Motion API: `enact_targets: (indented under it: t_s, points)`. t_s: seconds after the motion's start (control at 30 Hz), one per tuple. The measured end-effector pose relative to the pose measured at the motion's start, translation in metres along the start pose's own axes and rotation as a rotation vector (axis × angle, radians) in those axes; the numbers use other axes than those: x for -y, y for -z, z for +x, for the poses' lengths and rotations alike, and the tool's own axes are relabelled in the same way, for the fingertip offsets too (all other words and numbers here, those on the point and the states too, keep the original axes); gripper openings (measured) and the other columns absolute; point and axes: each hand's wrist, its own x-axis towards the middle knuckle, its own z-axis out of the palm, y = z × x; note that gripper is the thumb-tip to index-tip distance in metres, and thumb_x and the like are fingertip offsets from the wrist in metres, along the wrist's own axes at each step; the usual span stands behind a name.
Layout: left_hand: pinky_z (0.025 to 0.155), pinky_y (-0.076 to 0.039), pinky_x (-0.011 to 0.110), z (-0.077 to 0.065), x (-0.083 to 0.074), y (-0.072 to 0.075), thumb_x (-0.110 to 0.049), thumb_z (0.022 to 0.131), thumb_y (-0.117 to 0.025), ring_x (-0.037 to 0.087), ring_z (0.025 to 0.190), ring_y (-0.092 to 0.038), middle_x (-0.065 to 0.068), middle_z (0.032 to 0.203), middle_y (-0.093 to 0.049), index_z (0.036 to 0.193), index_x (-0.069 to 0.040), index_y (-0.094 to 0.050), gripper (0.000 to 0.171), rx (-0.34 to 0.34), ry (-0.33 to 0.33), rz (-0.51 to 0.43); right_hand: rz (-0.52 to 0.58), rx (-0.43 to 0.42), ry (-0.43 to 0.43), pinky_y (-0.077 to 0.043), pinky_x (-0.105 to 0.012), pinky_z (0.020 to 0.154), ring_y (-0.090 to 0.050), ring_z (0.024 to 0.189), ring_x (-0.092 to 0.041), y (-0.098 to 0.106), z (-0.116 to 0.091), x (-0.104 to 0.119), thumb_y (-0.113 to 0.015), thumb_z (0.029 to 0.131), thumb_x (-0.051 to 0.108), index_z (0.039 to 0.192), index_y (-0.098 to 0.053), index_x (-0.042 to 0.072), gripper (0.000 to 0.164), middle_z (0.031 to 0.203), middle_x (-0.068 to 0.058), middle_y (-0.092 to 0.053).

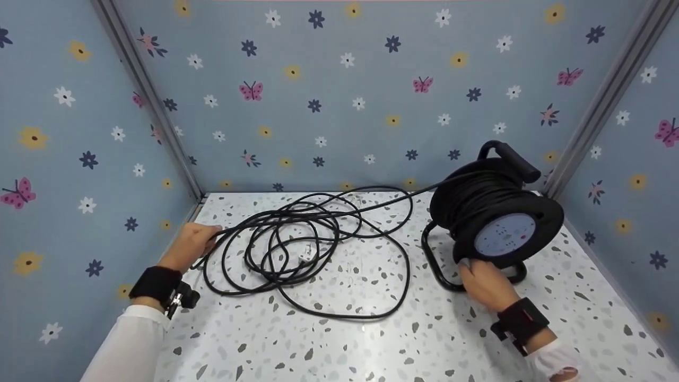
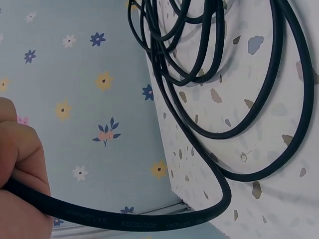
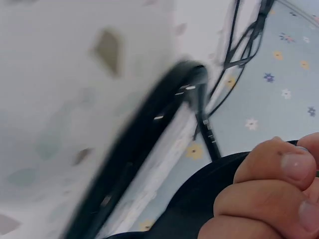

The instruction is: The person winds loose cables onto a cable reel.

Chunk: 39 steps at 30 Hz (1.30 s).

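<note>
You are working in a small booth. Flower-print panels (image 1: 329,122) and metal corner posts (image 1: 150,101) bound three sides of your speckled surface (image 1: 329,347).

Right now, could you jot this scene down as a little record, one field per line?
left hand: grips a thick, round black cable at the left side of its loops
right hand: fingers curled at the lower rim of a black, drum-shaped cable reel
reel face: pale blue-grey round disc
cable path: loose loops, one strand running up to the reel
among loops: small white piece, perhaps a plug
surface: white, grey-speckled tabletop
back wall: pale blue, flowers and butterflies
</note>
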Motion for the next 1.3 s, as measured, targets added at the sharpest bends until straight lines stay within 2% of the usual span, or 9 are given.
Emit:
enact_targets:
  t_s: [0.13,0.23,0.33,0.47,0.7,0.87,1.1,1.3]
  points:
    - [0.049,-0.022,0.021,-0.001,0.0,-0.012,-0.013,0.114,-0.051,0.001,0.046,-0.025,-0.013,0.051,-0.031,0.064,0.014,-0.031,0.06,0.063,-0.025,-0.005,0.018,-0.01,0.014,-0.056,-0.054,0.082,-0.061,0.078,-0.026,0.007,0.001,0.013,-0.04,0.116,0.032,0.089,-0.06,0.01,0.041,0.078,-0.007,-0.056]
    - [0.053,-0.022,0.022,-0.003,0.003,-0.018,-0.015,0.114,-0.053,0.002,0.049,-0.024,-0.013,0.053,-0.029,0.062,0.007,-0.032,0.061,0.109,-0.069,0.028,0.033,0.002,0.015,-0.053,-0.046,0.07,-0.06,0.066,-0.024,0.013,0.002,0.019,-0.04,0.116,0.033,0.082,-0.055,0.013,0.042,0.071,-0.004,-0.053]
    - [0.056,-0.022,0.024,-0.003,0.004,-0.023,-0.018,0.113,-0.058,0.003,0.052,-0.022,-0.011,0.057,-0.026,0.062,0.0,-0.033,0.06,0.13,-0.122,0.108,0.027,0.001,0.031,-0.048,-0.04,0.066,-0.056,0.06,-0.022,0.018,0.003,0.024,-0.039,0.116,0.034,0.077,-0.052,0.015,0.045,0.068,-0.002,-0.051]
    - [0.057,-0.023,0.024,-0.004,0.004,-0.033,-0.021,0.112,-0.061,0.002,0.053,-0.023,-0.01,0.059,-0.026,0.062,-0.003,-0.034,0.059,0.153,-0.15,0.184,0.013,-0.032,0.063,-0.046,-0.04,0.069,-0.052,0.063,-0.021,0.025,0.004,0.03,-0.04,0.116,0.032,0.073,-0.049,0.016,0.048,0.067,-0.001,-0.05]
    - [0.058,-0.025,0.023,-0.004,-0.003,-0.056,-0.024,0.111,-0.063,0.003,0.052,-0.023,-0.011,0.059,-0.026,0.061,-0.005,-0.035,0.06,0.247,-0.159,0.224,0.016,-0.094,0.075,-0.045,-0.042,0.068,-0.053,0.068,-0.023,0.04,0.004,0.042,-0.04,0.116,0.033,0.073,-0.049,0.014,0.047,0.071,-0.004,-0.049]
    - [0.058,-0.026,0.024,-0.002,-0.01,-0.073,-0.028,0.111,-0.064,0.003,0.053,-0.025,-0.01,0.059,-0.027,0.062,-0.007,-0.037,0.059,0.287,-0.162,0.245,0.014,-0.146,0.09,-0.045,-0.045,0.069,-0.056,0.071,-0.026,0.056,0.007,0.047,-0.04,0.116,0.034,0.073,-0.048,0.013,0.048,0.072,-0.006,-0.051]
    - [0.059,-0.028,0.024,0.003,-0.013,-0.099,-0.036,0.113,-0.061,0.005,0.052,-0.026,-0.009,0.057,-0.029,0.062,-0.013,-0.038,0.06,0.275,-0.162,0.266,0.031,-0.192,0.112,-0.042,-0.041,0.069,-0.053,0.069,-0.024,0.077,0.01,0.047,-0.038,0.116,0.035,0.072,-0.046,0.013,0.049,0.07,-0.003,-0.045]
    - [0.059,-0.028,0.024,0.011,-0.015,-0.123,-0.037,0.112,-0.061,0.006,0.051,-0.026,-0.012,0.055,-0.029,0.061,-0.019,-0.037,0.059,0.257,-0.199,0.291,0.058,-0.259,0.114,-0.039,-0.04,0.069,-0.048,0.065,-0.025,0.096,0.012,0.041,-0.039,0.116,0.032,0.073,-0.045,0.012,0.048,0.069,-0.004,-0.043]
